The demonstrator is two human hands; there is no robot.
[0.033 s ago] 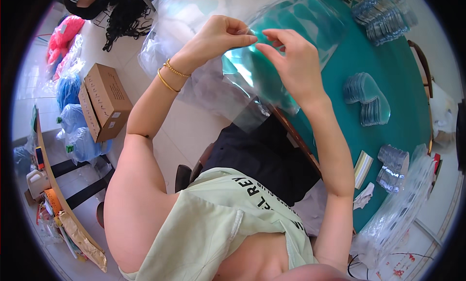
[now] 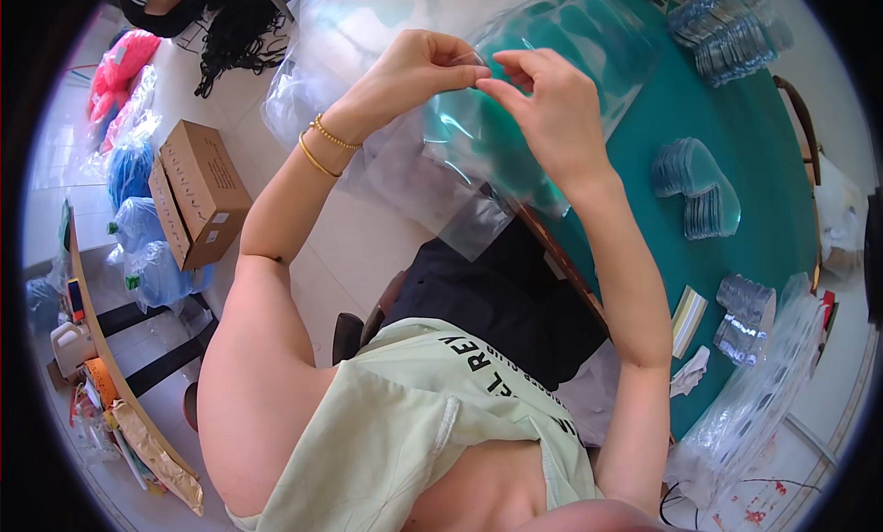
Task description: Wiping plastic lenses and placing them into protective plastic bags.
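Note:
My left hand (image 2: 425, 68), with gold bracelets at its wrist, pinches the edge of a clear plastic sheet (image 2: 460, 141) between thumb and fingers. The sheet hangs below the fingertips, partly over the table's near edge. Close beside it, my right hand (image 2: 550, 104) has its thumb and forefinger curved and apart, the thumb tip near my left fingertips. Whether the right fingers touch the film is hard to make out. Under and behind both hands lie more clear plastic sheets (image 2: 589, 45) with a bluish-green tint.
Stacks of clear curved plastic pieces (image 2: 694, 187) stand on the green table (image 2: 635, 192), with more at the far right (image 2: 727, 35) and near right (image 2: 745, 316). A cardboard box (image 2: 202, 192) sits on the floor at left. Beyond it, a person (image 2: 164, 8) is partly visible.
My right hand has shifted slightly left and up, bringing its thumb closer to my left fingertips. The hanging sheet has swung a little; my left hand has hardly moved.

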